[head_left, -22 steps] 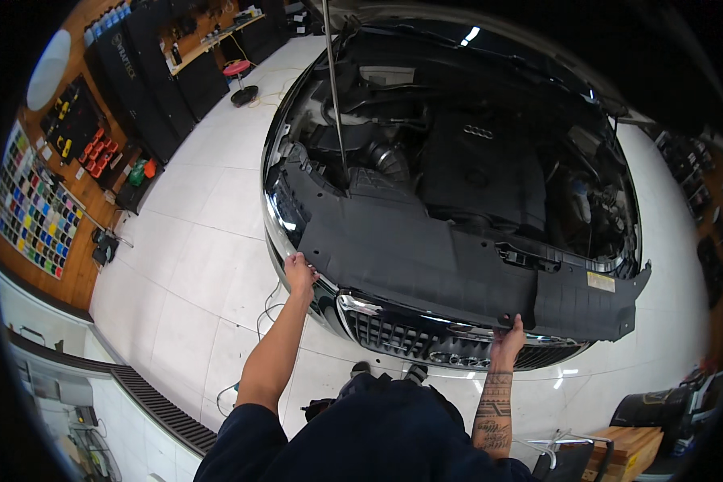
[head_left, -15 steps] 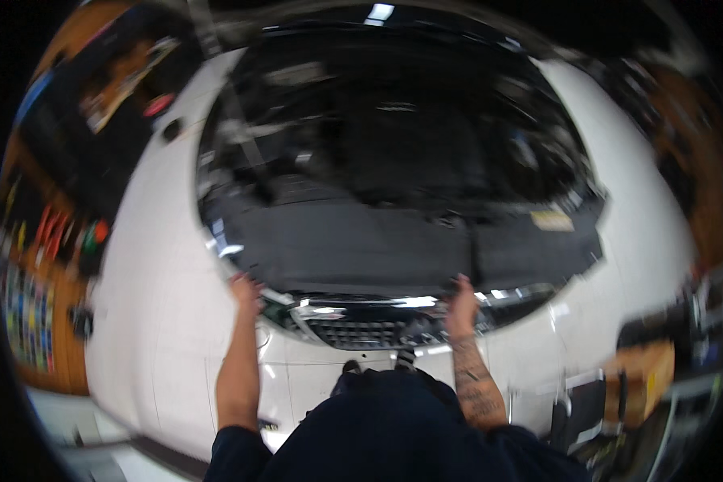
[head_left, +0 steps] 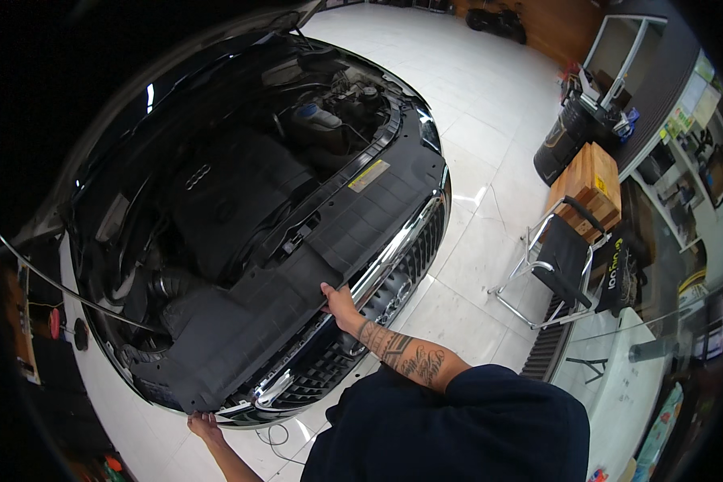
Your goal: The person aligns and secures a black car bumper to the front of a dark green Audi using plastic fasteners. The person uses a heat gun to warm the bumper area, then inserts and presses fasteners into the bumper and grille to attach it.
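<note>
Across the front of a car's open engine bay lies a broad black plastic radiator cover (head_left: pixel 253 321) with a yellow label. My right hand (head_left: pixel 341 305) is closed at the cover's front edge, above the chrome-trimmed grille (head_left: pixel 305 365), its thumb on top and its other fingers mostly hidden. At the cover's near left corner, next to the headlight, my left hand (head_left: pixel 203 423) has its fingers bent over the edge. A black engine cover (head_left: pixel 233 181) sits behind, deeper in the bay.
A thin hood prop rod (head_left: pixel 80 293) slants up at the left beneath the raised hood (head_left: pixel 36 217). To the right stand a folding chair (head_left: pixel 566 261), a wooden box (head_left: pixel 584 189) and a black bin (head_left: pixel 561 145). A thin cable (head_left: pixel 275 438) lies on the tiled floor.
My view has swung to the right, bringing the chair and bin further into sight. Both hands remain at the cover's front edge, and the picture is sharper.
</note>
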Action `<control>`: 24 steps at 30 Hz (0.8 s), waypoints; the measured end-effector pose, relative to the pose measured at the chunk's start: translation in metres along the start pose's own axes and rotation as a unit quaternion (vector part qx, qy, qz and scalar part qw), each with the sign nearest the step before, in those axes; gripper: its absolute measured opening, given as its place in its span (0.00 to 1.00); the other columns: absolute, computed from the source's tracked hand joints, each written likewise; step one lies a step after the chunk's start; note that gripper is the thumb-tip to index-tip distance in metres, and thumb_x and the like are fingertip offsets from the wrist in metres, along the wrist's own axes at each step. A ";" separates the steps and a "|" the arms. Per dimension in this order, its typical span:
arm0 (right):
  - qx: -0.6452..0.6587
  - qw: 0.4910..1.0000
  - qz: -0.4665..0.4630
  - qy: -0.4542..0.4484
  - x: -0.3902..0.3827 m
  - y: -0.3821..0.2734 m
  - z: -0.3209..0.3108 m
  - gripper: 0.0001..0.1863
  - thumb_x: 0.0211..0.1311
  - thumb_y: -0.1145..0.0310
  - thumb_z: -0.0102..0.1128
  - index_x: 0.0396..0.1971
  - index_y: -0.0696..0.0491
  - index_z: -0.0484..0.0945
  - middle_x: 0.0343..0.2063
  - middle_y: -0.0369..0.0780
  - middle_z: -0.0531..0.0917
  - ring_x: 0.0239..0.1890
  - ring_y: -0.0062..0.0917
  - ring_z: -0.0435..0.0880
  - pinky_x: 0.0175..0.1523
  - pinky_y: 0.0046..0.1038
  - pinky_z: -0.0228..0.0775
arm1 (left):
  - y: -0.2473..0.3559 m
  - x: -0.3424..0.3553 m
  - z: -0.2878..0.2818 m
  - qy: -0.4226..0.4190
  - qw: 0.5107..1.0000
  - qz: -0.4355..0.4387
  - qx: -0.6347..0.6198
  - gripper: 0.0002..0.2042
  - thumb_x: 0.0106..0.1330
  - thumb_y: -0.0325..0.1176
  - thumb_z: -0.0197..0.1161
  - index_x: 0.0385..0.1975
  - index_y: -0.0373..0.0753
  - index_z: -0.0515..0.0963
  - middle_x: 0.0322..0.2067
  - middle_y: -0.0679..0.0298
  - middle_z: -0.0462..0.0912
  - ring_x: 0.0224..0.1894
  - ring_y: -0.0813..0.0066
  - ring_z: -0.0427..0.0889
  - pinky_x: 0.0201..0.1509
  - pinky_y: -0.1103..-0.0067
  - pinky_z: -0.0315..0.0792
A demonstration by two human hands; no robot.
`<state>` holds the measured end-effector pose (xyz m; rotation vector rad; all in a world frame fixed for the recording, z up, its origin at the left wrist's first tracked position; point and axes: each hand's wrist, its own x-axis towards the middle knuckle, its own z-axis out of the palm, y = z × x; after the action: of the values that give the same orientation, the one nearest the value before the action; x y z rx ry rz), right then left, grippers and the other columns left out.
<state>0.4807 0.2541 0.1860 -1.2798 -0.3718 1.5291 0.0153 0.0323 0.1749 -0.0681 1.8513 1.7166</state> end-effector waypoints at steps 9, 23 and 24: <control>-0.035 0.995 0.047 -0.082 0.009 -0.016 -0.009 0.27 0.66 0.57 0.60 0.58 0.55 0.64 0.50 0.44 0.78 0.45 0.37 0.81 0.47 0.43 0.78 | -0.003 0.008 0.010 -0.017 0.999 0.014 -0.026 0.15 0.68 0.34 0.53 0.52 0.45 0.63 0.42 0.58 0.75 0.41 0.66 0.77 0.42 0.69 0.76; -0.203 0.979 0.009 -0.003 0.051 -0.124 -0.127 0.24 0.66 0.53 0.57 0.41 0.63 0.71 0.25 0.48 0.83 0.22 0.31 0.85 0.22 0.25 0.77 | -0.004 -0.004 0.002 -0.074 0.997 -0.016 0.025 0.14 0.66 0.28 0.55 0.45 0.42 0.58 0.30 0.60 0.72 0.29 0.67 0.78 0.33 0.67 0.80; -0.185 0.983 0.007 0.006 0.053 -0.132 -0.118 0.25 0.66 0.53 0.58 0.40 0.65 0.72 0.25 0.48 0.83 0.22 0.31 0.85 0.22 0.24 0.77 | -0.004 -0.004 0.003 -0.075 0.997 -0.018 0.017 0.13 0.67 0.28 0.55 0.44 0.42 0.58 0.30 0.60 0.72 0.29 0.67 0.78 0.32 0.67 0.80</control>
<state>0.6553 0.3073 0.2150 -1.5780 -0.6641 1.5079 0.0212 0.0326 0.1733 0.0402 1.7590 1.6194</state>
